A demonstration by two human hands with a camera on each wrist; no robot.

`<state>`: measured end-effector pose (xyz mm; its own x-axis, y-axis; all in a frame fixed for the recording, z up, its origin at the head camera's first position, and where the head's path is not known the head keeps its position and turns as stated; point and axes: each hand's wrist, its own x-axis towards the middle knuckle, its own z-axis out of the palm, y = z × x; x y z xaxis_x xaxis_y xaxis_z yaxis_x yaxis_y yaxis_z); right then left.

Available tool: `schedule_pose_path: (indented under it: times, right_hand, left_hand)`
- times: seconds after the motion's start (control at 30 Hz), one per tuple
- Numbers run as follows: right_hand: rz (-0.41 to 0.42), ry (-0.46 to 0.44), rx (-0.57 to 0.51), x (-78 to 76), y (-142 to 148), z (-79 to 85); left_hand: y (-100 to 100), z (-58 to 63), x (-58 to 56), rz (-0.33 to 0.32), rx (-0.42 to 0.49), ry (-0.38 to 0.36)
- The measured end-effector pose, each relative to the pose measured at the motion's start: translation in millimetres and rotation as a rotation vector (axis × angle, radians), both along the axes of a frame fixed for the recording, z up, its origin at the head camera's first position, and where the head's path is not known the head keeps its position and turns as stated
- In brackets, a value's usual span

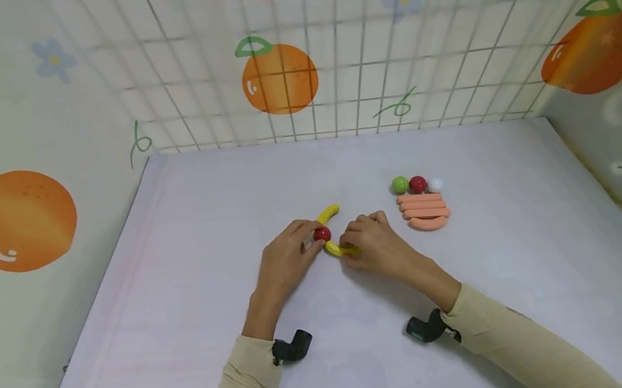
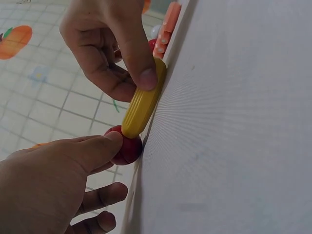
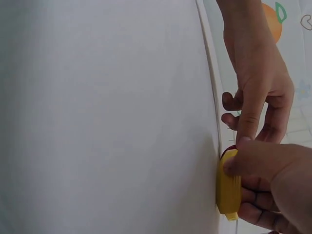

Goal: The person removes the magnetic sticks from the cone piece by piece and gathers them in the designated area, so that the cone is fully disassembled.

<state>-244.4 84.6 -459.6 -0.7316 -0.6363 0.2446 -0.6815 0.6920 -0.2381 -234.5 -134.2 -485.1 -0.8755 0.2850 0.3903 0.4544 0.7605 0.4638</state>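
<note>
On the white table, my left hand (image 1: 283, 259) pinches a red ball (image 1: 322, 235) between thumb and fingers. A yellow curved stick (image 1: 329, 211) reaches up and to the right from the ball. Below it, a second yellow curved stick (image 1: 333, 250) meets the ball with one end. My right hand (image 1: 375, 246) pinches that lower stick near its other end, thumb on its ridged side in the left wrist view. Up close, this stick (image 2: 143, 111) touches the ball (image 2: 129, 151). In the right wrist view the stick (image 3: 228, 192) hides most of the ball.
To the right of my right hand lie several pink sticks (image 1: 423, 206), the nearest one curved (image 1: 427, 224). Behind them sit a green ball (image 1: 400, 185), a red ball (image 1: 418, 184) and a white ball (image 1: 435, 185). A wire grid (image 1: 366, 80) stands along the table's back edge.
</note>
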Motion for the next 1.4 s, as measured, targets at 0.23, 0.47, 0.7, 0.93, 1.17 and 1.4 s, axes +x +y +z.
schedule_pose_path:
  times: [0.23,0.47,0.7,0.93,1.17,1.4]
  right_hand:
    - [0.094,0.033,0.024,2.0,2,-1.8]
    - [0.086,0.011,-0.034,7.2,10,7.9]
    - [0.064,0.053,-0.083,7.0,23,19.8]
    - [0.084,0.078,-0.086,9.4,29,26.4]
    - [0.098,0.09,-0.113,12.6,34,29.4]
    - [0.094,0.107,-0.125,14.4,40,31.7]
  left_hand:
    - [0,-0.6,-0.6,-0.002,0.011,0.007]
    - [1,0.7,-1.0,-0.009,0.027,-0.003]
    - [1,-1.3,-1.3,-0.01,0.026,0.005]
    - [0,-2.2,-1.6,-0.016,0.034,0.008]
    - [1,-3.0,-1.1,-0.006,0.02,-0.008]
    - [2,-3.6,-1.3,-0.006,0.026,-0.009]
